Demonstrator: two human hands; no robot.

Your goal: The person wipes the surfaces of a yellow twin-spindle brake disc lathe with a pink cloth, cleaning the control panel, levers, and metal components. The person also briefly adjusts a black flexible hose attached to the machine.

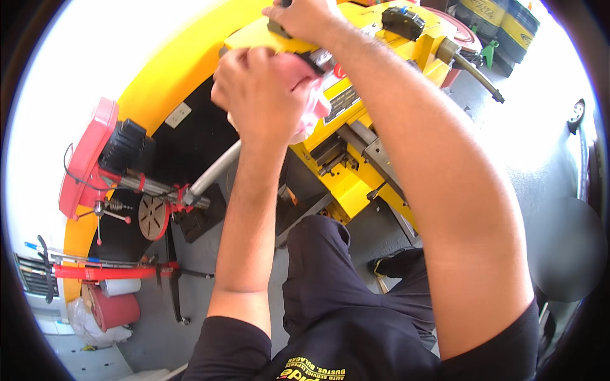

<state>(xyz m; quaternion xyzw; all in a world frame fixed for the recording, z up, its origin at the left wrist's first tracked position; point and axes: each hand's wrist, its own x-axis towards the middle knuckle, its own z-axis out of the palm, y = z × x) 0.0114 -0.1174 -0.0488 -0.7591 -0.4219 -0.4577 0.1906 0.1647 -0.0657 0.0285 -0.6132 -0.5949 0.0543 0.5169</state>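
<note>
My left hand (254, 95) is closed round a bunched pink cloth (311, 111), raised in front of the yellow machine (349, 193). Folds of the cloth hang out past the thumb side. Farther off, at the top edge of the view, my right hand (308, 19) reaches over the machine's top. Its fingers bend round a small dark part, which the hand and the picture's edge partly hide. A dark block (277, 28) sits on the yellow top just below those fingers. To the right on the same machine is a black fitting (403, 22).
A metal shaft (480, 79) juts out from the machine's right side. On the left stands a red drill press (89, 159) with a round slotted table (154, 217). A red floor-standing frame (114, 272) is below it. Yellow-and-black drums (499, 25) stand at the far right.
</note>
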